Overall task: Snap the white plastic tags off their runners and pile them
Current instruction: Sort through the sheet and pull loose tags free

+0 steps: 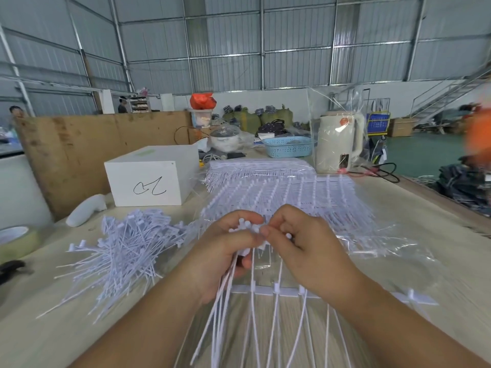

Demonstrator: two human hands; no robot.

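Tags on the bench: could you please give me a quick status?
Left hand grips a bunch of snapped tags; right hand pinches one on the runner. Pile to the left. Nothing in the way.

A warehouse workshop: corrugated metal walls (239,35), steel staircase (446,94), stacked sacks (249,118).

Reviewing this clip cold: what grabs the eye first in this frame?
Dead centre, the left hand grips a bundle of loose white tags while the right hand pinches at their heads. To the left lies a spiky pile of snapped-off tags; behind the hands, a stack of uncut runners spreads over the table. A white box with a black scribble sits at left rear.
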